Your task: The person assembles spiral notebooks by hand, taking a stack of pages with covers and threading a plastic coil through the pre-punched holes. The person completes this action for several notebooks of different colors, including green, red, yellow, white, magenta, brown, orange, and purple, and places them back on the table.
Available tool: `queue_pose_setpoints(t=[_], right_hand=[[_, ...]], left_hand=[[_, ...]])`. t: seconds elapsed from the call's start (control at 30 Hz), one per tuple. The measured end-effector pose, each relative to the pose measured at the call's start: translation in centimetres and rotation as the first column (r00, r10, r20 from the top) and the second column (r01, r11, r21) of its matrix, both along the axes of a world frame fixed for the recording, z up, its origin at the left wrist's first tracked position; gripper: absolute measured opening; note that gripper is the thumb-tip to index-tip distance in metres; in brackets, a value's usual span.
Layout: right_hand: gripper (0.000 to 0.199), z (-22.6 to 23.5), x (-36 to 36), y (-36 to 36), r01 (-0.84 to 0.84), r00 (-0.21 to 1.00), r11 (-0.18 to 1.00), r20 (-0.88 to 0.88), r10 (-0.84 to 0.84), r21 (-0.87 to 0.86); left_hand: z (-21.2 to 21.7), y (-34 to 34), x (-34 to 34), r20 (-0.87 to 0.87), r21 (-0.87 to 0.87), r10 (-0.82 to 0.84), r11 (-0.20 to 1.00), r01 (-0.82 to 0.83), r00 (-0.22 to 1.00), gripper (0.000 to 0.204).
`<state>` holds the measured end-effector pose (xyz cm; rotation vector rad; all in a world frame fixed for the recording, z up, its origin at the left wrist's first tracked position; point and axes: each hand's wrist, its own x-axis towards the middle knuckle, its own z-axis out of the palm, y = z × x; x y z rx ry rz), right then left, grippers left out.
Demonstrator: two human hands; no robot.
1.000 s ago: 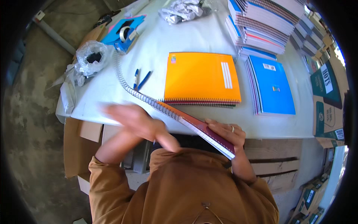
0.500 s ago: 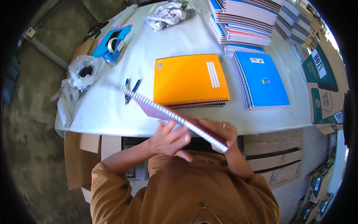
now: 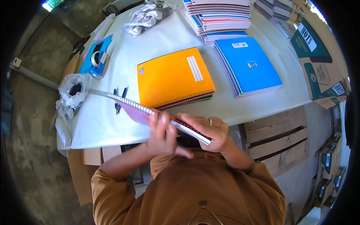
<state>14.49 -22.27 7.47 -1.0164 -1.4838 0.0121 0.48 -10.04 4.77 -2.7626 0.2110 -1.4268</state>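
A spiral notebook (image 3: 132, 113) with a pinkish back and a dark red cover is held tilted, bound edge up, over the table's front edge. Its pale coil (image 3: 100, 93) runs out past the far left end of the binding. My right hand (image 3: 212, 132), wearing a ring, grips the notebook's near right end. My left hand (image 3: 162, 135) is at the middle of the bound edge, fingers up against the coil, thumb stretched out below; motion smears it. Just beyond lie blue-handled pliers (image 3: 124, 93) and a stack of orange spiral notebooks (image 3: 170, 77).
Blue spiral notebooks (image 3: 247, 67) lie right of the orange ones, with a tall notebook stack (image 3: 221, 18) behind. Leftward are a plastic bag (image 3: 73, 88), a tape roll (image 3: 95, 59) and a blue box (image 3: 99, 69). A cardboard carton (image 3: 318, 63) stands at the right, a wooden pallet (image 3: 275, 129) below.
My left hand's fingers have risen from below the bound edge onto the coil. The notebook has come lower and lies less steeply. The view has shifted, so the table's things appear further left.
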Motion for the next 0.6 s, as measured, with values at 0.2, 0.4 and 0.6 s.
queue_pose_setpoints(t=[0.2,0.4,0.6], right_hand=[[0.063,-0.4,-0.3,0.5,0.005,0.997,0.999,0.077,-0.008,0.045],[0.077,-1.3,0.5,-0.3,0.067,0.996,0.997,0.061,-0.064,-0.042],[0.077,-0.1,0.8,-0.8,0.000,0.999,0.997,-0.043,-0.004,-0.082]], left_hand=[[1.9,0.1,0.7,0.076,-0.046,-0.113,0.992,0.117,0.991,0.086],[1.4,-0.1,-0.1,0.040,0.092,-0.106,0.991,0.102,0.994,0.092],[1.0,-1.8,1.4,-0.090,0.005,0.072,0.997,-0.072,0.993,0.099]])
